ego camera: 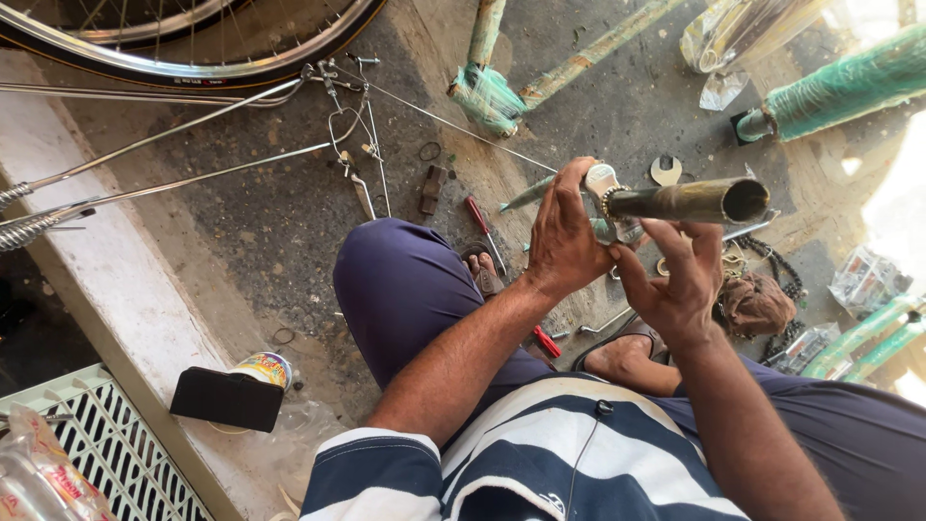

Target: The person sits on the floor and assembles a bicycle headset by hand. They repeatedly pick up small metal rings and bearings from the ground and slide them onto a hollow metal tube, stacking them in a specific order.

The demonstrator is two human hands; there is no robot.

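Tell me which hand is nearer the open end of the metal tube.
Right. The right hand grips beneath the metal tube close to its open end; the left hand holds the opposite end, by the ringed collar.

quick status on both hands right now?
Left hand: closed around the near end of the metal tube.
Right hand: fingers up on the underside of the same tube, supporting it.

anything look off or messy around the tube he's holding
Nothing looks damaged. Both the left hand and right hand grip the metal tube. The ground is cluttered, though: a red-handled screwdriver, a chain and small loose rings lie scattered.
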